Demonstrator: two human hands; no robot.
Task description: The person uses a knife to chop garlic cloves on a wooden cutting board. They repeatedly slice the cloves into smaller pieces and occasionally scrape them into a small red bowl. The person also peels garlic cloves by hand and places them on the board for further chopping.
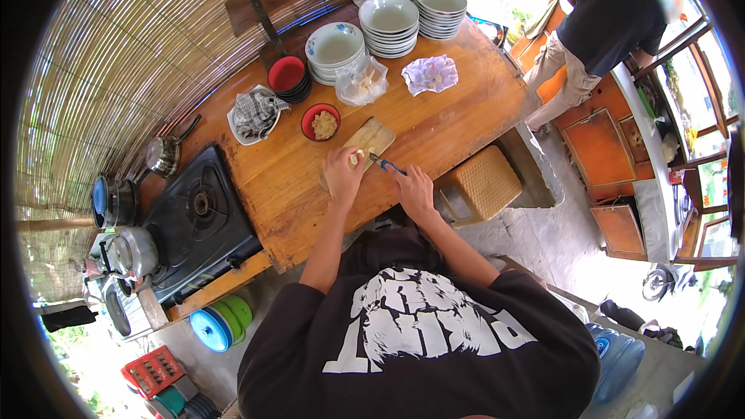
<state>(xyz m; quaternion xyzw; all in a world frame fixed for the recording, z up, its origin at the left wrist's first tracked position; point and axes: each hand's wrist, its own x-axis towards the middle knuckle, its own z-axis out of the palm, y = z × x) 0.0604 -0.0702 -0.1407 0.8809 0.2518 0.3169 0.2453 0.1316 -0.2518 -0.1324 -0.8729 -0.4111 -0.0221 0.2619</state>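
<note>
My left hand [342,173] pinches a small pale food piece [356,157], perhaps garlic, over a narrow wooden cutting board [378,132]. In my right hand [415,191] is a small blue-handled knife [389,166]. Its short blade points left, over the board and close to the pale piece; whether the two touch cannot be told. Just beyond the board stands a red-and-black bowl [311,131] with a heap of pale tan food [324,125] in it. The wooden table [465,105] carries all of these.
At the back are stacked white plates [334,43], red-and-black bowls [286,74], a plastic bag [362,80] and crumpled paper [430,74]. A gas stove [201,209] and a kettle [134,250] stand left. A woven stool [489,183] is under the table's right. Another person [605,17] bends at far right.
</note>
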